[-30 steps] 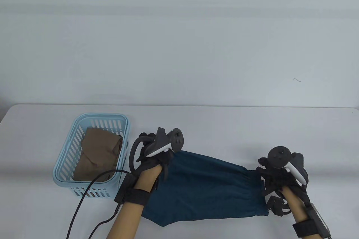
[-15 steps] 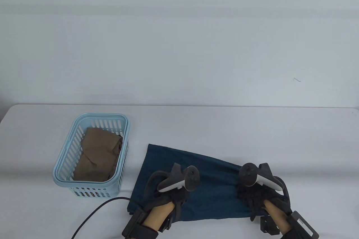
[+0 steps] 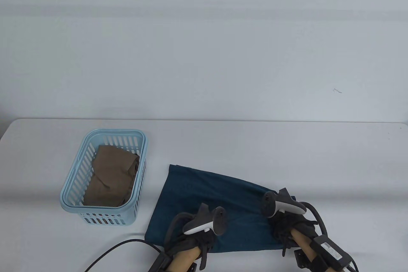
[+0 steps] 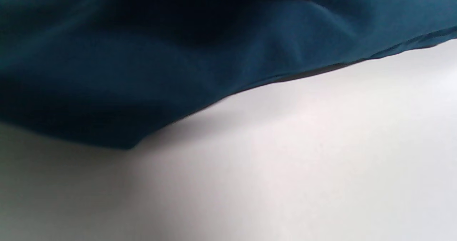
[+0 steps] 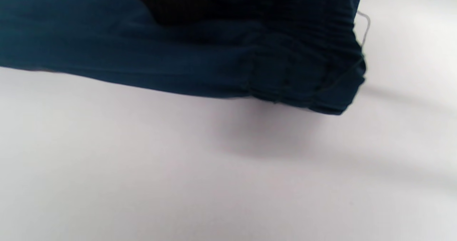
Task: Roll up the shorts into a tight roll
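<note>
The dark teal shorts (image 3: 204,192) lie spread on the white table (image 3: 287,157), far corner toward the basket. My left hand (image 3: 199,240) sits on their near left part and my right hand (image 3: 287,224) on the near right end. Trackers hide the fingers in the table view. In the left wrist view the shorts' hem (image 4: 142,55) is raised slightly off the table under the glove. In the right wrist view the gathered waistband (image 5: 314,73) hangs just above the table, held by my gloved fingers (image 5: 214,1).
A light blue slotted basket (image 3: 73,186) stands at the left with a brown garment (image 3: 111,179) inside. A black cable (image 3: 111,249) runs along the near edge by my left arm. Bare table lies behind and to the right of the shorts.
Both hands came back toward the near edge from the shorts' far corners. The shorts went from hanging stretched between the hands to lying on the table.
</note>
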